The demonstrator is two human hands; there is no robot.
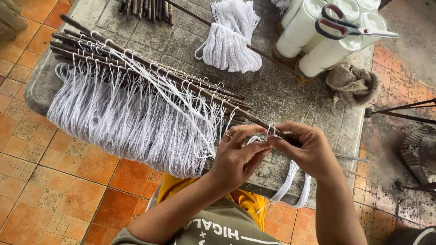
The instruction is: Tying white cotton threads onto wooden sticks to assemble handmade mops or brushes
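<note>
Several dark wooden sticks (150, 68) lie in a bundle on a grey stone table (290, 95), with many white cords (122, 122) looped on them and hanging over the table's near edge. My left hand (238, 156) pinches a white cord at the end of one stick; a ring is on one finger. My right hand (306, 149) grips the tip of that stick and the same cord, whose loose loop (295, 181) hangs below my wrist. Both hands touch each other at the fingertips.
A bundle of white cord (229, 41) lies at the back of the table. White thread cones (318, 34) stand at the back right with red-handled scissors (345, 25) on top. A brown cloth (354, 81) sits beside them. Orange tiled floor (54, 181) lies to the left.
</note>
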